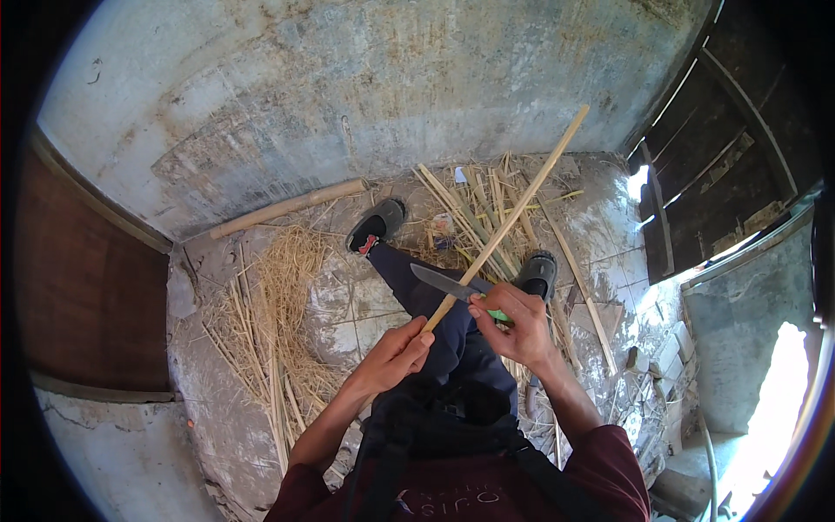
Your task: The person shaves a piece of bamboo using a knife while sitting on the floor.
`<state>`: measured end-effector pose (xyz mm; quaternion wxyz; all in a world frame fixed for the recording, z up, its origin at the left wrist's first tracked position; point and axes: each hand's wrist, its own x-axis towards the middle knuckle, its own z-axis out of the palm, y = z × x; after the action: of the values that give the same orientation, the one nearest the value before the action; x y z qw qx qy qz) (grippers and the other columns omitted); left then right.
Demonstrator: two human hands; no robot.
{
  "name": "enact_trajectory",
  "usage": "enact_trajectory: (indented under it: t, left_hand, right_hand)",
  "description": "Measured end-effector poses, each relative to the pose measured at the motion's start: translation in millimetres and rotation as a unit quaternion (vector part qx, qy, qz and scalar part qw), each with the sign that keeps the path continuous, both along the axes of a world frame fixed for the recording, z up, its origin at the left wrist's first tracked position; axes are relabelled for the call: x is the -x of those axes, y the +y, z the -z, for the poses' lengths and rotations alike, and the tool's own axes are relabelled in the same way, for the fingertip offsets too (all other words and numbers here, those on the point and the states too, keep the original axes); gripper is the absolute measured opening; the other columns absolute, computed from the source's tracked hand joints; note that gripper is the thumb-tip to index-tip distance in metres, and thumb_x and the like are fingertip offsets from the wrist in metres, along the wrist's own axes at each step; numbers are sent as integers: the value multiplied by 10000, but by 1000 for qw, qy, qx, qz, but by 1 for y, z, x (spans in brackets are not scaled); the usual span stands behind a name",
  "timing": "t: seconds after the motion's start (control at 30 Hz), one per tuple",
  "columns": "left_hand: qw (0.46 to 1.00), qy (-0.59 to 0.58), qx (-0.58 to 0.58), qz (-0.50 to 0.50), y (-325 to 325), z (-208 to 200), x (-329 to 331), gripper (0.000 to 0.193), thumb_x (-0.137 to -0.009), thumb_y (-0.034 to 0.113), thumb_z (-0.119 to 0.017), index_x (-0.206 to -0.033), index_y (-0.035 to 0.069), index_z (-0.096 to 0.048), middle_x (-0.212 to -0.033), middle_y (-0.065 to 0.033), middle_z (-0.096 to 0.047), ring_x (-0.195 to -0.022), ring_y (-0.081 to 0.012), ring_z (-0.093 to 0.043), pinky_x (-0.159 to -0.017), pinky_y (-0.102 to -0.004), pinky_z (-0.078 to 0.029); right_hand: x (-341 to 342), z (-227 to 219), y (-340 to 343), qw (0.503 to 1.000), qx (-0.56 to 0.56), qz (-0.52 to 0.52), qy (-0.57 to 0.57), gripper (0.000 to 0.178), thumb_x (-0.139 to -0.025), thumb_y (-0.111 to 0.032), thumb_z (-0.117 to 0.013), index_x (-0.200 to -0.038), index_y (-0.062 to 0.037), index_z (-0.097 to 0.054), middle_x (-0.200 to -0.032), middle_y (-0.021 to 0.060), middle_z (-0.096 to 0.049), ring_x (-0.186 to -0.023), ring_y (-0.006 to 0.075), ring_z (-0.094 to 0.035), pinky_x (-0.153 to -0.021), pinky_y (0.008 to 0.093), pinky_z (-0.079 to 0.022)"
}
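My left hand (pixel 393 355) is closed round the lower end of a long, pale bamboo strip (pixel 522 204), which slants up and away to the right over my legs. In my right hand (pixel 515 320) is a knife (pixel 439 280) with a green handle, mostly covered by my fingers. Its dark, broad blade points to the left and lies across the strip, a short way above my left hand. The two appear to touch there.
Split bamboo strips (pixel 474 217) lie heaped beyond my shoes. Fine shavings (pixel 291 270) and more strips cover the floor at left. A bamboo pole (pixel 287 209) lies along the wall. Broken bricks (pixel 668 357) sit at right, below a dark wooden door (pixel 722 165).
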<state>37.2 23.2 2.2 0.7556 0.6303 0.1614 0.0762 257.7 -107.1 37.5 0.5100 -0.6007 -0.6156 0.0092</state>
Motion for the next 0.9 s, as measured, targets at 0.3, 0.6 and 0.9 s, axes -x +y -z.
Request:
enact_trajectory:
  t: [0.3, 0.6, 0.9]
  left_hand:
    - [1000, 6, 15, 11, 4, 1, 6, 340, -1169, 316, -515, -919, 92, -463, -662, 54, -405, -557, -42, -340, -510, -263, -280]
    - [1000, 12, -6, 18, 4, -1, 3, 328, -1164, 286, -518, -905, 92, -466, -662, 50, -404, -579, -49, -359, -530, -272, -298]
    - [998, 56, 30, -2, 5, 7, 25, 340, -1159, 290, -533, -890, 94, -462, -653, 61, -407, -574, -44, -353, -522, -268, -291]
  right_hand:
    - [-5, 4, -2, 999, 12, 14, -30, 108, -881, -46, -831, -942, -42, -743, -797, 78, -670, -625, 232, -675, -532, 359, -500]
    - [-8, 5, -6, 997, 1, 36, -64, 104, -874, -54, -840, -915, -65, -745, -786, 50, -651, -551, 199, -618, -480, 337, -471]
    - [-60, 13, -9, 988, 9, 156, -17, 105, -921, -17, -792, -906, 6, -691, -853, 144, -741, -747, 270, -760, -632, 347, -561]
